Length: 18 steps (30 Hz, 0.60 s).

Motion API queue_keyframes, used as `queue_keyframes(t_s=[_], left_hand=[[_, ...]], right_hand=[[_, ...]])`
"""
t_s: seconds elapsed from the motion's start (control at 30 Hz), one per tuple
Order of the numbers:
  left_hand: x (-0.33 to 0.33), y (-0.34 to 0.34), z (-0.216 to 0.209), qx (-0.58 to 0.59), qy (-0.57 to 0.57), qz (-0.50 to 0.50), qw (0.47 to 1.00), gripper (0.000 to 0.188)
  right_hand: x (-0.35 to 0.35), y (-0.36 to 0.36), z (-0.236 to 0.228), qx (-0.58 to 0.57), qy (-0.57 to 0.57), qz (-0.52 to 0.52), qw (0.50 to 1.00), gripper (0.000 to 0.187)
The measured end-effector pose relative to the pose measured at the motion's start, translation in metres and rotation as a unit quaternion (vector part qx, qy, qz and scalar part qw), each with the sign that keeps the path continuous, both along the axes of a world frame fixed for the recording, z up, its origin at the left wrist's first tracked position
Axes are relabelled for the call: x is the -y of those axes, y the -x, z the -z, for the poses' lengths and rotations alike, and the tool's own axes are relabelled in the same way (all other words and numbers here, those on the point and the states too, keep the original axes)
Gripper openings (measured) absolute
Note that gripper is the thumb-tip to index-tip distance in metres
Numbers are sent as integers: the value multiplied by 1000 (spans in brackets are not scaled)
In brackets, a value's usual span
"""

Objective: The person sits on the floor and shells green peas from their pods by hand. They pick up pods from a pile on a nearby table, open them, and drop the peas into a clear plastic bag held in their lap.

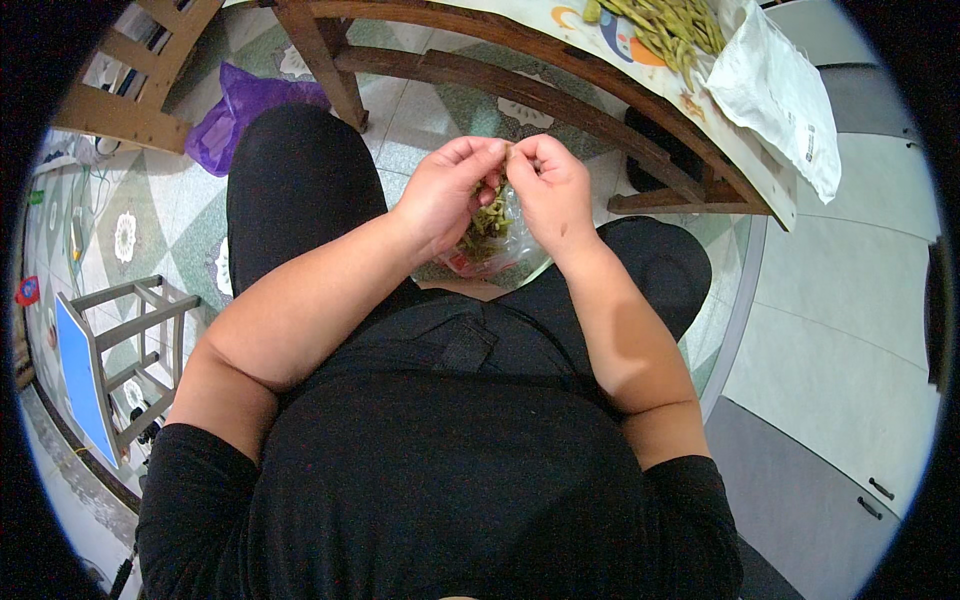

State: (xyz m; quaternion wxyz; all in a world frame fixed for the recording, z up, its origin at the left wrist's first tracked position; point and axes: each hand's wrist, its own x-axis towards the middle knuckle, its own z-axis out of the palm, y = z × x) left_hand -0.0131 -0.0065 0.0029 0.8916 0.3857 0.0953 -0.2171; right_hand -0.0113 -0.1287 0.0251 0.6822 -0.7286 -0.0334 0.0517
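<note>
My left hand (455, 185) and my right hand (550, 185) meet fingertip to fingertip in front of my lap. Both are closed in a pinch; whatever small thing sits between the tips is mostly covered by fingers. Below them, between my knees, is a clear plastic bag (515, 245) with green and yellowish pod-like pieces (485, 228) inside. My left fingers and palm hide part of the bag. Up on the table, a heap of green bean pods (675, 35) lies beside a white bag (780, 100).
The wooden table (545, 95) curves across the top right, its legs and stretcher ahead of my knees. A purple plastic bag (245, 115) lies on the tiled floor by my left knee. A blue-topped stool (85, 375) stands at left, and grey-white cabinets (840, 300) line the right.
</note>
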Motion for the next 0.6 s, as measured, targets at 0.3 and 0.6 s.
queue_keyframes(t_s=[0.3,0.6], left_hand=[[1,-2,-8,72,-165,-3,984,12],[-6,-5,-11,-4,-75,30,997,13]], right_hand=[[5,-2,8,-36,14,3,999,11],[0,-1,11,1,23,26,999,10]])
